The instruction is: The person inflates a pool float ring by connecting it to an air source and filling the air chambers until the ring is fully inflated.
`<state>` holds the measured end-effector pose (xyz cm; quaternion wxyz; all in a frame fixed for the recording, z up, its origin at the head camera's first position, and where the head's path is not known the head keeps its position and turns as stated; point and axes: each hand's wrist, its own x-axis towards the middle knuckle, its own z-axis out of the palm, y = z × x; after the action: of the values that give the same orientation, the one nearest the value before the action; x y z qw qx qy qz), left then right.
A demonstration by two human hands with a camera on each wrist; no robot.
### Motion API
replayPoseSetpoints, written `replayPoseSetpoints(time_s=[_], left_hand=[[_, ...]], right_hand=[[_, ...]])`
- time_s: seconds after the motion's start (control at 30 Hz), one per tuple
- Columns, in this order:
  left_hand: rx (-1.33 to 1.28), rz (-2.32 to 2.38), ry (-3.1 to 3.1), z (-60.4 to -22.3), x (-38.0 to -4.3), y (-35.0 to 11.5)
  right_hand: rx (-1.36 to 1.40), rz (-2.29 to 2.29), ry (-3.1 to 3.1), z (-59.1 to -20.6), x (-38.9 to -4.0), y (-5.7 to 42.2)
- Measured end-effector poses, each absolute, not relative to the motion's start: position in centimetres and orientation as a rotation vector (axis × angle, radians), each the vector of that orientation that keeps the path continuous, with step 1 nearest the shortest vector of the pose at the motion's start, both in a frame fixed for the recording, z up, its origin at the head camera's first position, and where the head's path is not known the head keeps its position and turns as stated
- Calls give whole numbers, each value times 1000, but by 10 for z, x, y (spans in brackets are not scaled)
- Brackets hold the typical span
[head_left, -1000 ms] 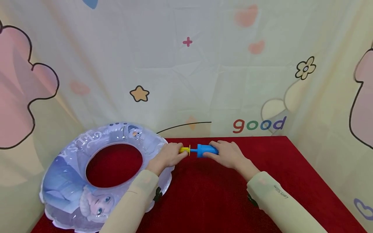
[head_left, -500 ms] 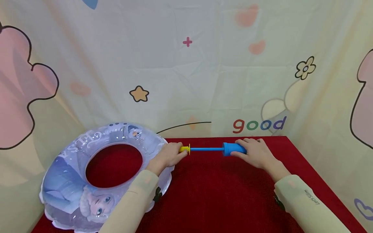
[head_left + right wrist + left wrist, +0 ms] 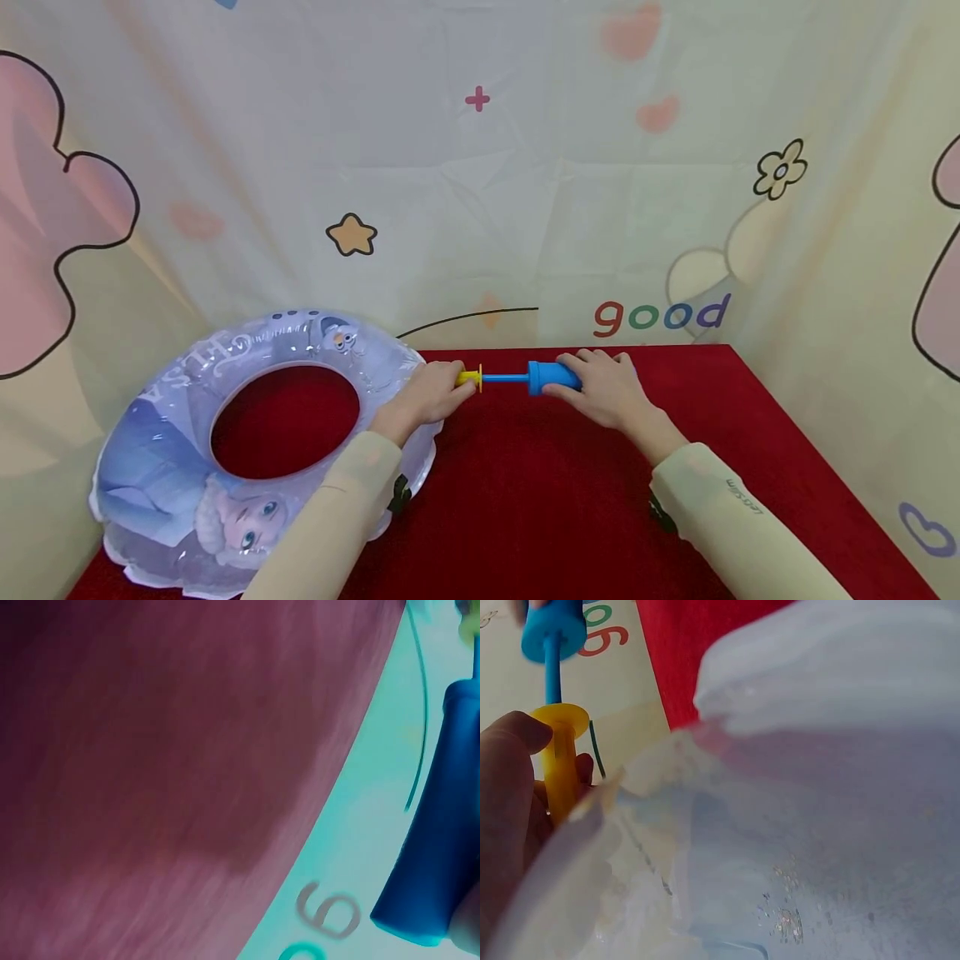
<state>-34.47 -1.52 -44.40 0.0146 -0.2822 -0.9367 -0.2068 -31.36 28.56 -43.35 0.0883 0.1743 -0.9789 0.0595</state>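
Note:
A hand pump lies level between my hands in the head view, its blue barrel (image 3: 553,377) on the right and its yellow handle (image 3: 469,379) on the left. A thin blue rod (image 3: 505,378) joins them, partly drawn out. My left hand (image 3: 426,396) grips the yellow handle; in the left wrist view the thumb (image 3: 517,735) presses at its flange. My right hand (image 3: 609,390) holds the barrel, with fingers over its far end. Close by my left forearm lies an inflated swim ring (image 3: 161,467) with cartoon figures; that arm overlaps its right side.
A red cloth (image 3: 540,500) covers the table, its right edge slanting toward the front. Behind and at the sides hangs a pale printed curtain (image 3: 420,167) reaching down to the table's back edge. The swim ring takes up the table's left part.
My right hand first pulled the barrel rightward, lengthening the visible rod, then came partway back left, so less rod shows. My left hand stayed at the handle. The view shifted slightly.

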Motion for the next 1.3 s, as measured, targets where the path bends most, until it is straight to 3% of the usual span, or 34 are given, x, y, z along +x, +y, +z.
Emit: replayPoseSetpoints(time_s=[0.23,0.4,1.03,1.3], left_hand=[[-855,-693,-2928,-441,-343,-14],[-832,-701,-2946,-444,-343,-16],[-870,-637,-2910,-448,-346,-14],[-888,-535,-2882,-447,-345,-16]], right_hand=[[522,139,-2935,-432,-318,233],[515,165,-2968,-435,-319,220],[506,300,-2977,-434,-314,339],[500,330,-2949,-439,-317,341]])
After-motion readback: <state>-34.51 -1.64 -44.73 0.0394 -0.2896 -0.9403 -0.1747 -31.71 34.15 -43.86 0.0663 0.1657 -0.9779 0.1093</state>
